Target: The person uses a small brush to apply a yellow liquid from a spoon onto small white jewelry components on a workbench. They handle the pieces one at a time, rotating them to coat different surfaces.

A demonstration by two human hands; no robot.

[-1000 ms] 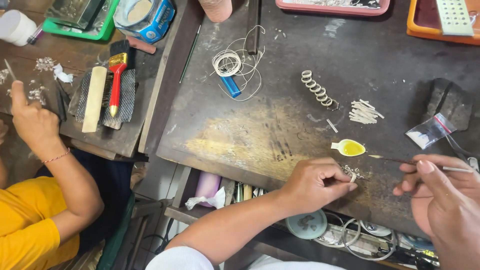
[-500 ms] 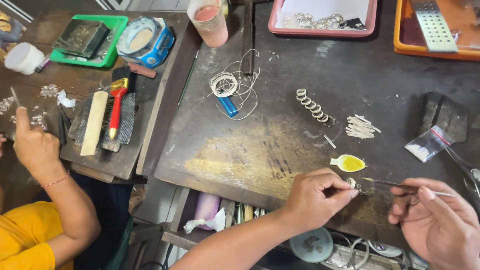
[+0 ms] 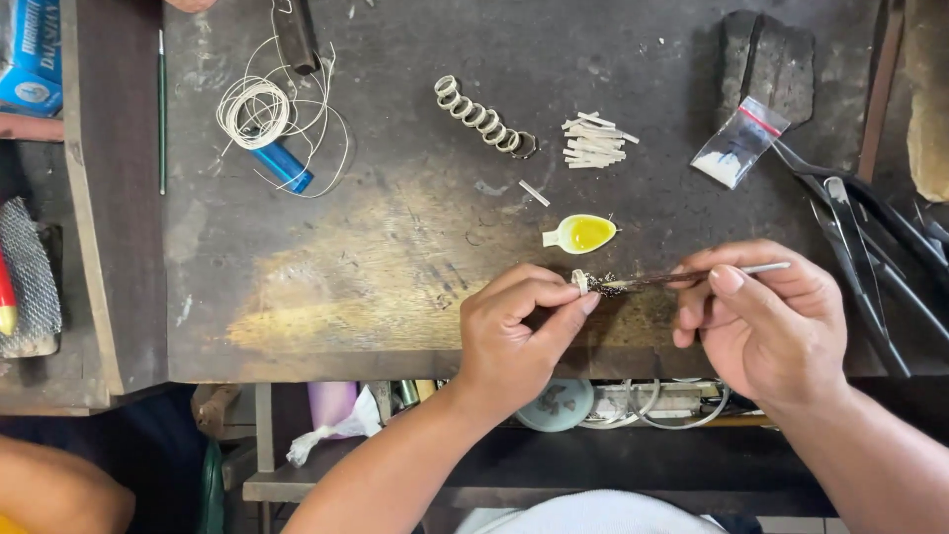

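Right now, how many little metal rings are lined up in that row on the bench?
7, though overlaps may hide some: the row of rings runs diagonally at top centre, left of the white strips.

Worn, seemingly metal-clad matt workbench (image 3: 395, 267)

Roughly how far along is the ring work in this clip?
Done: a row of pale rings lies linked on the bench. In hand: left hand pinches a small ring, right hand applies a thin brush to it. Left: cut strips lie unused.
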